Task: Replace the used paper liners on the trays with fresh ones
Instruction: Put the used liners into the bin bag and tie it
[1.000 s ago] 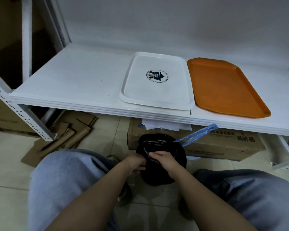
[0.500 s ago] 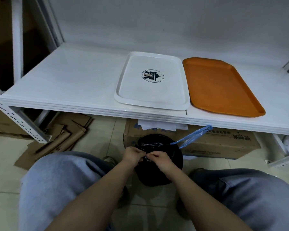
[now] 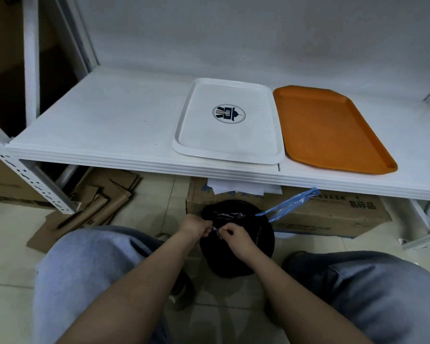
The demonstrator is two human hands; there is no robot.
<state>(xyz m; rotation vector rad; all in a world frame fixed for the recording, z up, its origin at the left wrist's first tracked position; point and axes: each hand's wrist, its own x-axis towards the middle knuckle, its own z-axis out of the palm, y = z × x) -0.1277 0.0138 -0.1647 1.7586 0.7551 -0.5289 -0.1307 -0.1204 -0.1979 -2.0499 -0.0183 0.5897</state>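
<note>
White shelf [image 3: 104, 125], two trays [image 3: 230, 121], one bag [image 3: 236, 244]

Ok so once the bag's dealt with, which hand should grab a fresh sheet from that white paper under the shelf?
Probably the right hand. Both hands pinch the black bag, but the white paper stack lies up and right of the left hand, nearly straight ahead of the right.

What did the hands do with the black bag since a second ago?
A second ago both hands were down on the black bag. Now the left hand and right hand have come up to its rim, each pinching the plastic and stretching a strip of it between them. The white tray, orange tray, blue bag handle and papers stayed where they were.
</note>
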